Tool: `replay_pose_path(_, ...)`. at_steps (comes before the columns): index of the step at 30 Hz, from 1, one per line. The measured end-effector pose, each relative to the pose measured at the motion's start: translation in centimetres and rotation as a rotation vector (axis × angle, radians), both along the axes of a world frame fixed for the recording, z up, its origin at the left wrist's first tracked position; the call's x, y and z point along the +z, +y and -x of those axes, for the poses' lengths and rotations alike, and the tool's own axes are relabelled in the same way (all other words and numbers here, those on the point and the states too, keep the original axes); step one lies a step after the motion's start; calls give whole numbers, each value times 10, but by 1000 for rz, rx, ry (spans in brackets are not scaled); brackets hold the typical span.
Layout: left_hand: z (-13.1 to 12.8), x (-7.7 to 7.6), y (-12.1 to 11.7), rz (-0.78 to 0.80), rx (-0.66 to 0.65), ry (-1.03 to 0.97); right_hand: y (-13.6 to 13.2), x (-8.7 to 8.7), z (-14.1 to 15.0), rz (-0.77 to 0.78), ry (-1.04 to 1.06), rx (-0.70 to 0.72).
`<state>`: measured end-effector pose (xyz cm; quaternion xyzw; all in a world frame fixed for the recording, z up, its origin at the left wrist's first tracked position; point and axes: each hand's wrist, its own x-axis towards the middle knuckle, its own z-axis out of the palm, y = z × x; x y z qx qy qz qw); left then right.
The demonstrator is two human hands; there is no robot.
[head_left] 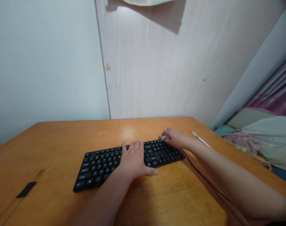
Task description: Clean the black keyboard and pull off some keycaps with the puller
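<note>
A black keyboard (102, 164) lies across the middle of the orange-brown wooden table (62, 138). My left hand (133, 160) rests flat on the keys at the keyboard's middle, fingers stretched out and thumb on the table in front. My right hand (177, 138) is at the keyboard's far right corner, fingers curled round a small white thing (164, 137) that I cannot name. A thin black cable (204, 177) runs from that end of the keyboard under my right forearm toward me.
A white pen-like stick (200, 139) lies by the table's right edge. A small black strip with thin lines (26, 189) sits at the front left. A pale wooden panel (157, 62) and white wall stand behind the table. Bedding (258, 135) lies to the right.
</note>
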<state>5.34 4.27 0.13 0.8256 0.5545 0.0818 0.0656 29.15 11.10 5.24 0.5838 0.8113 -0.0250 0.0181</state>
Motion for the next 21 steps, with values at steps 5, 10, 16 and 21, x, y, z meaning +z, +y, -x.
replay_pose_path(5, 0, 1, 0, 4, -4, -11, -8, -1, 1, 41, -57, 24)
replay_pose_path(10, -1, 2, -1, -6, -3, -9, -27, 2, -2, 51, -93, 29)
replay_pose_path(16, -1, 3, -1, 16, 0, 3, -49, -4, -12, 63, -48, 35)
replay_pose_path(21, -1, 3, -1, 5, 0, 0, -68, -11, -19, 48, 17, 54)
